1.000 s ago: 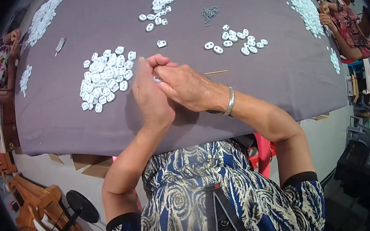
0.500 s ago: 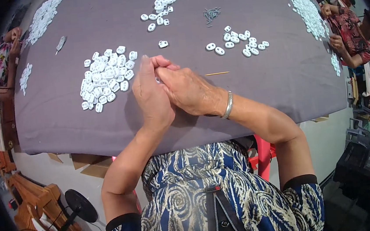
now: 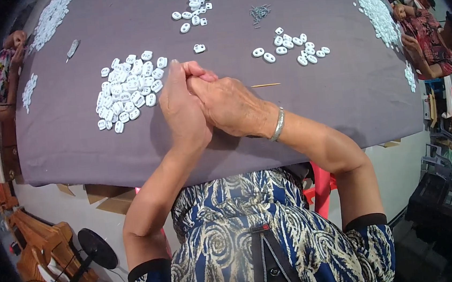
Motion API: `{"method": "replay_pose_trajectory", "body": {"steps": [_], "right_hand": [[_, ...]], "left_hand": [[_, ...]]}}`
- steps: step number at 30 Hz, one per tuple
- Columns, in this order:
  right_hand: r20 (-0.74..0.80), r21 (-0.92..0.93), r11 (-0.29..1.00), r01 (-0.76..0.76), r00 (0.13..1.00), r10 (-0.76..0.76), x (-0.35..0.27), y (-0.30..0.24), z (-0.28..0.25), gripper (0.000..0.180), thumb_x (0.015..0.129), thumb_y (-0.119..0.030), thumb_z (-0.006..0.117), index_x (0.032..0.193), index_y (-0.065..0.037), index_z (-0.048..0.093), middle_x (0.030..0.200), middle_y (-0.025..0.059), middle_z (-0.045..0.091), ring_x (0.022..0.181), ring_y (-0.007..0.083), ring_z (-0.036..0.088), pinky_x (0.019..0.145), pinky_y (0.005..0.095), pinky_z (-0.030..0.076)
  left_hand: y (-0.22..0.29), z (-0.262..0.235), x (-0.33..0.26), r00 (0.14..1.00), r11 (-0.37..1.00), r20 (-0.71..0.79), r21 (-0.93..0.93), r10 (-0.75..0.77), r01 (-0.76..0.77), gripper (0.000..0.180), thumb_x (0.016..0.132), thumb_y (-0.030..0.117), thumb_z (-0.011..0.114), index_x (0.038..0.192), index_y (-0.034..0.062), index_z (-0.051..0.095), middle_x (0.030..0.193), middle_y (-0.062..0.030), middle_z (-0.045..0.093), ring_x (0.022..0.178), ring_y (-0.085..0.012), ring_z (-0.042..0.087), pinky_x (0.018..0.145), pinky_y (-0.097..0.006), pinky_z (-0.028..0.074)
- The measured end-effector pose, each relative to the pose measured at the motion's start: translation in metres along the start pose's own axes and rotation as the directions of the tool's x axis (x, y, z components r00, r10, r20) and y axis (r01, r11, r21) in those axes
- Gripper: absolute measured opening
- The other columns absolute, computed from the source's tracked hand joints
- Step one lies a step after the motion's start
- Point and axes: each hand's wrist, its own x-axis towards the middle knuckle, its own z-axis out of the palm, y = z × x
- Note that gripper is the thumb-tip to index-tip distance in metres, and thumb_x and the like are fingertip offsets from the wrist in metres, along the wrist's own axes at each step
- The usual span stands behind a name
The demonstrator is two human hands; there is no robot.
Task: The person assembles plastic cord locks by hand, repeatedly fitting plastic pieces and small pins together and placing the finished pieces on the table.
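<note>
Both hands [image 3: 201, 103] stayed clasped; held piece hidden

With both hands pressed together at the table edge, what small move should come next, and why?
Probably the left hand reaches to the big pile of white pieces just left of it. The right hand overlaps it, and whatever the fingers hold is hidden; that pile is the nearest supply.

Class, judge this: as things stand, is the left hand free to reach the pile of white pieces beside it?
Probably yes: the left hand lies just beside the pile of white pieces with bare cloth between, though it is pressed against the right hand.
</note>
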Motion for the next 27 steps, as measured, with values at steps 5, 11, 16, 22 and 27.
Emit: {"method": "replay_pose_trajectory", "body": {"steps": [5,11,16,22,27], "right_hand": [[-0.207,-0.099,0.995,0.002,0.978,-0.022,0.003,0.005,-0.004,0.018,0.087,-0.018,0.056,0.087,-0.002,0.047,0.067,0.0176,0.059,0.063,0.0369,0.060,0.053,0.0433,0.047],[-0.257,-0.176,0.984,-0.004,0.965,-0.042,0.004,0.016,-0.016,0.022,0.088,-0.022,0.059,0.082,-0.003,0.049,0.063,0.0136,0.060,0.058,0.0341,0.061,0.049,0.0414,0.047],[-0.089,0.037,0.997,0.073,0.994,-0.070,0.004,0.015,-0.029,0.023,0.083,-0.022,0.061,0.084,-0.002,0.050,0.071,0.0177,0.061,0.067,0.0362,0.062,0.057,0.0424,0.048],[-0.385,-0.171,0.963,-0.206,0.914,0.127,-0.001,0.051,-0.090,0.012,0.082,-0.014,0.055,0.082,-0.002,0.058,0.079,0.0157,0.062,0.071,0.0343,0.060,0.063,0.0396,0.047],[-0.521,-0.375,0.806,-0.458,0.823,0.225,-0.020,0.098,-0.121,0.016,0.081,-0.017,0.057,0.080,-0.002,0.060,0.081,0.0153,0.063,0.076,0.0347,0.060,0.067,0.0417,0.047]], "left_hand": [[0.015,0.000,-0.001,0.989,0.889,0.094,0.436,0.112,-0.142,0.020,0.097,0.020,0.048,0.104,0.0019,0.054,0.092,-0.0046,0.056,0.087,-0.0095,0.052,0.079,-0.026,0.043],[0.020,-0.007,-0.001,0.973,0.788,0.223,0.586,0.063,-0.186,0.010,0.093,0.010,0.053,0.094,0.0001,0.052,0.083,0.0002,0.053,0.076,-0.0053,0.050,0.066,-0.020,0.042],[0.019,-0.011,0.000,0.919,0.641,0.318,0.661,0.232,-0.391,0.006,0.091,0.006,0.054,0.092,0.0005,0.053,0.082,0.0000,0.054,0.077,-0.0061,0.051,0.067,-0.022,0.044],[0.056,-0.017,0.011,0.954,0.536,0.224,0.789,0.202,-0.299,0.006,0.090,0.004,0.057,0.094,0.0009,0.055,0.082,0.0028,0.052,0.071,-0.0039,0.045,0.061,-0.019,0.038],[0.079,-0.032,0.024,0.938,0.191,0.237,0.938,0.253,-0.288,0.008,0.087,0.009,0.058,0.091,0.0014,0.057,0.077,0.0001,0.054,0.072,-0.0062,0.048,0.063,-0.022,0.039]]}}
